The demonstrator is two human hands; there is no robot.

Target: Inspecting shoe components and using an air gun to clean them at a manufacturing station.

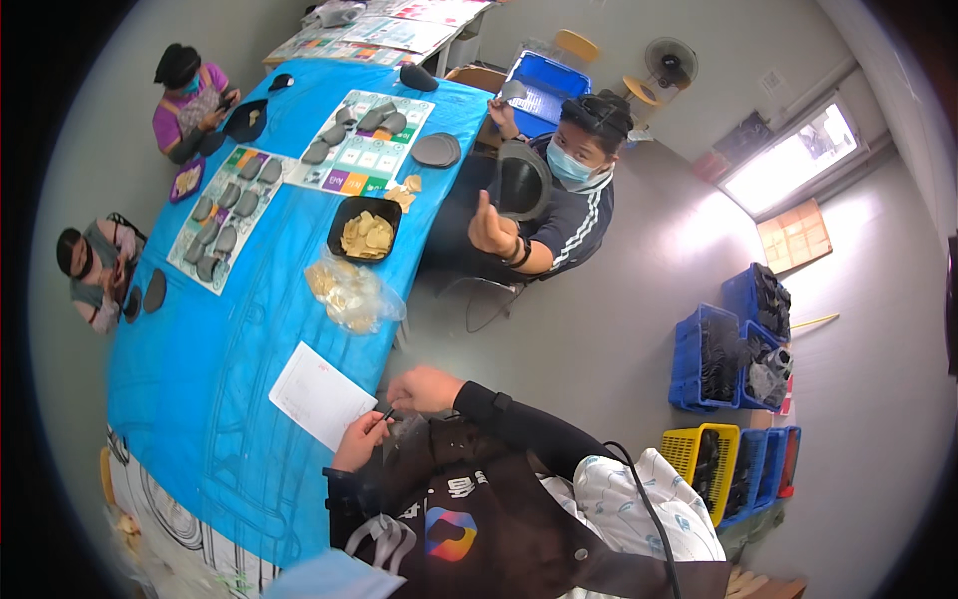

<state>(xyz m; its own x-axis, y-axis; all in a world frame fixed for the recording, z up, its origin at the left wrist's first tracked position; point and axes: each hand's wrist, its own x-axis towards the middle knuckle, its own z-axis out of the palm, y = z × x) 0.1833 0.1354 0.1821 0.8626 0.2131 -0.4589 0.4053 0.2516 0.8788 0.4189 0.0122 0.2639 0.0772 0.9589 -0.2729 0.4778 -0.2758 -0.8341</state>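
At the table's near edge my left hand (359,441) pinches a slim dark pen (387,413). My right hand (424,389) is closed at the pen's other end, its fingertips partly hidden. Beside both hands, a white sheet of paper (321,396) with faint writing lies on the blue table cover (239,399). Across from me, a masked co-worker holds up a dark, curved, cap-like piece (524,180) in one hand and a small grey piece (514,90) in the other.
Printed boards (344,180) bear several grey rounded pieces. Nearby are a black tray (365,238) of tan pieces, a clear bag (351,292) and stacked grey pads (436,150). Two other people sit at the far left. Blue crates (704,359) and a yellow basket (689,454) stand at right.
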